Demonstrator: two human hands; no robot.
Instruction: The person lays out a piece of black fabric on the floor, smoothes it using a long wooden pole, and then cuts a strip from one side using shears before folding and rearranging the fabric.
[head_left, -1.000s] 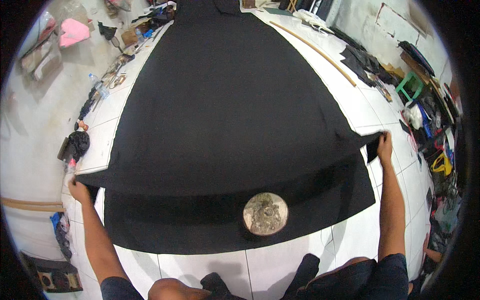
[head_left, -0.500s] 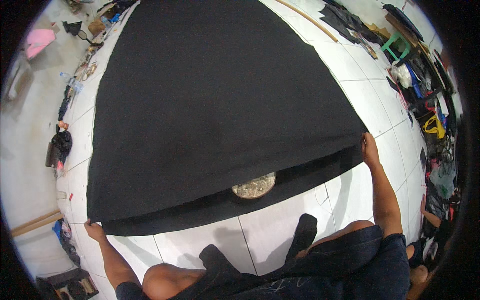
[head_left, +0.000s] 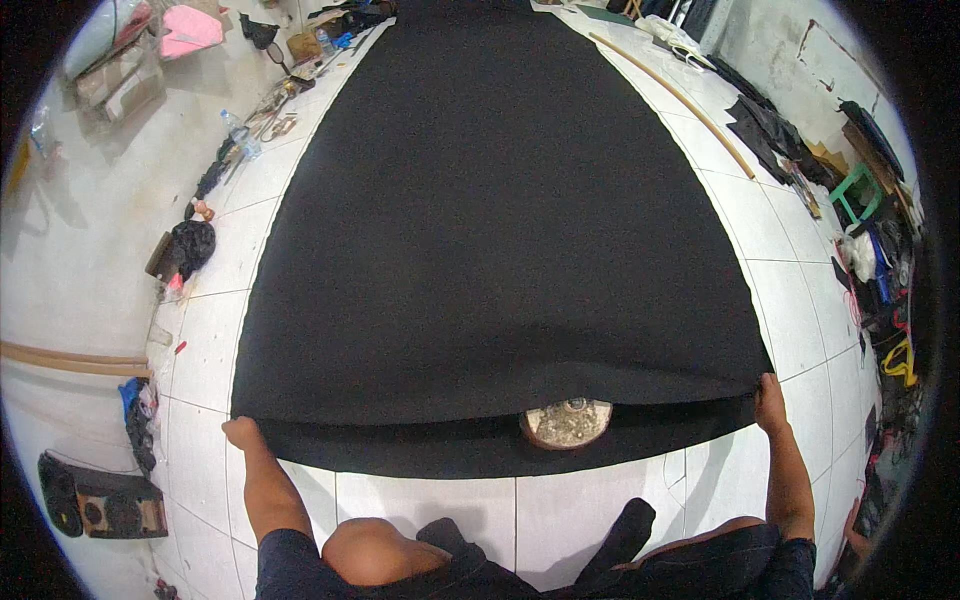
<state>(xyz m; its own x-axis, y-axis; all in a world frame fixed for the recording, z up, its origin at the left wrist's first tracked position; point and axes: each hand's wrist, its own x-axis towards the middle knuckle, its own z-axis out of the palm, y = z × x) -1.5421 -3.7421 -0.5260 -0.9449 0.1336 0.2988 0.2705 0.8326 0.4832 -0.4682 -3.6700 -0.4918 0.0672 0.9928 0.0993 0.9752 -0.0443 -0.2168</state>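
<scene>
A large sheet of black fabric (head_left: 500, 220) spreads from in front of me to the far end of the floor. My left hand (head_left: 243, 433) is closed on its near left corner. At the near right corner, my right hand (head_left: 769, 404) grips the edge of the same layer. Between my hands the upper layer's edge is lifted a little, and another black layer lies beneath it. A round, speckled grey-beige object (head_left: 568, 425) with a brownish rim rests on the lower layer, right of the middle. Its far part is hidden under the raised fabric.
White floor tiles (head_left: 430, 490) border the fabric. A long wooden strip (head_left: 675, 98) lies along its far right side. Clutter with a green stool (head_left: 857, 195) lines the right; a plastic bottle (head_left: 240, 135) and a black bag (head_left: 193, 245) lie left. A speaker box (head_left: 120, 505) is at lower left.
My right hand has drawn nearer to me with its corner, so the lifted edge now runs almost level. The left hand keeps its hold. The view has tilted up, showing more of the far end.
</scene>
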